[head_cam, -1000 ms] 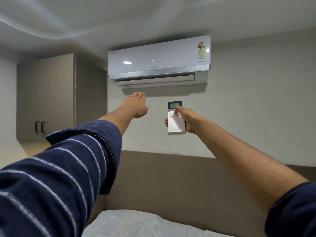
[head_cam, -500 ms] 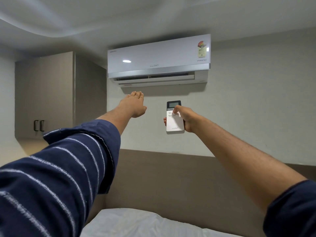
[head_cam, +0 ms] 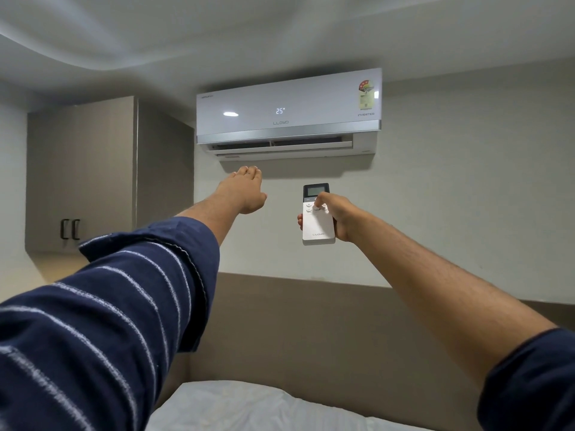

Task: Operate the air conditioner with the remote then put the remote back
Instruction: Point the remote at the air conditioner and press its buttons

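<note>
The right hand (head_cam: 337, 217) is raised toward the wall and grips the remote (head_cam: 318, 217) upright, its fingers wrapped behind the white body and the thumb (head_cam: 320, 199) laid on the buttons just under the dark screen at its top. The remote sits below the air conditioner (head_cam: 287, 113) and apart from it, a little right of the unit's middle. The left hand (head_cam: 244, 192) is stretched out flat and empty, fingers together and pointing up at the vent, just beneath the unit's lower edge without touching it. The unit's front panel shows a lit "25°" above the brand name, and the flap (head_cam: 281, 147) along its underside stands slightly open, with dark slots behind it. A coloured label (head_cam: 366, 94) sits at the upper right corner of the panel. The left arm wears a dark blue sleeve (head_cam: 102, 309) with thin pale stripes, pushed up past the forearm; the right forearm is bare. To the left hangs a wall cupboard (head_cam: 81, 175) with two dark handles. At the bottom lies a white pillow (head_cam: 242, 405) against a brown headboard (head_cam: 311, 331).
</note>
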{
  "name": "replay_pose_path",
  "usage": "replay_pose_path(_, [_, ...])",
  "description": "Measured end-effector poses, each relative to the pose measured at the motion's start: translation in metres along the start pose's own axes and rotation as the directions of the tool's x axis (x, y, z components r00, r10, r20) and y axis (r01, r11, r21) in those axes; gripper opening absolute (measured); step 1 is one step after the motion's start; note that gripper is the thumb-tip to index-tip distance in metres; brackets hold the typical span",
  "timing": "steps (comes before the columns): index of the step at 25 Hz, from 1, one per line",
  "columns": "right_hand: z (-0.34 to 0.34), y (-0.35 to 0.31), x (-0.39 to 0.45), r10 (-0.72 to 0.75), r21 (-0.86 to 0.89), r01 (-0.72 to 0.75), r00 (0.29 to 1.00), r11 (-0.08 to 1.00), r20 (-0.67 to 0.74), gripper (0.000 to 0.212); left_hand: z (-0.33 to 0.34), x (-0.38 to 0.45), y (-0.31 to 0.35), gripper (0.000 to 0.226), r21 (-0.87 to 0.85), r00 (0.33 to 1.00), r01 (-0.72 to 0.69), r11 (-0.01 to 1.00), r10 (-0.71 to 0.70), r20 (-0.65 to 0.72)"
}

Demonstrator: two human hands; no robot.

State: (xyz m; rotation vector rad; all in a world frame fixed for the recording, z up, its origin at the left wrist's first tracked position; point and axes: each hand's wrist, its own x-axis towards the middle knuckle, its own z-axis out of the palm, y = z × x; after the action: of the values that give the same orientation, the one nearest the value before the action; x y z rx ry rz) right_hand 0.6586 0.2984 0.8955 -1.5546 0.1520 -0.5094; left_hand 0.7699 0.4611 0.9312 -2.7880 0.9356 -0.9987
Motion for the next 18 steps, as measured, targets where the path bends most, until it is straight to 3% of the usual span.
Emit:
replay_pose_path(11, [-0.01, 0.016, -0.006, 0.022, 0.009, -0.022, 0.999, 1.0, -0.029, 0.028, 0.01, -0.005, 0.018, 0.067, -0.038, 0.999, -0.032, 0.999, 0.033, 0.039])
replay_pose_path(18, [-0.061, 0.065, -0.037, 0.112, -0.007, -0.114, 0.985, 0.993, -0.134, 0.026, 0.049, -0.023, 0.093, 0.068, -0.13, 0.98, -0.165, 0.978, 0.178, 0.095])
